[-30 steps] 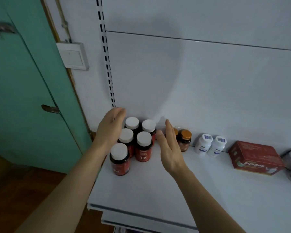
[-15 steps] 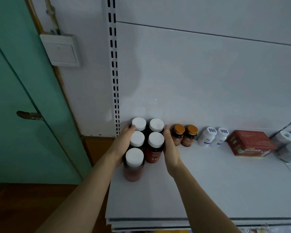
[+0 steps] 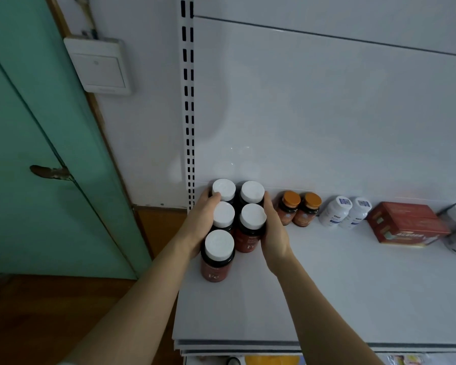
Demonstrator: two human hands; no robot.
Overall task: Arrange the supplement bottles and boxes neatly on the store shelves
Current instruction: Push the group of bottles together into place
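White shelf point(image 3: 327, 299), back panel behind. Five white-capped red bottles point(image 3: 251, 227) clustered at the shelf's left rear corner. Left hand point(image 3: 200, 222) presses the cluster's left side, right hand point(image 3: 274, 230) its right, fingers fairly straight. Orange-capped bottles point(image 3: 299, 209), white bottles point(image 3: 346, 213), red box point(image 3: 406, 226) line up right of the cluster.

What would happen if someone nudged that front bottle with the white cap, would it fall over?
The front bottle is taller than wide, so a push near its white cap could probably tip it; a low push would likelier slide it on the smooth shelf. Its round body would probably roll if toppled. It stands alone in front, unsupported on its right.
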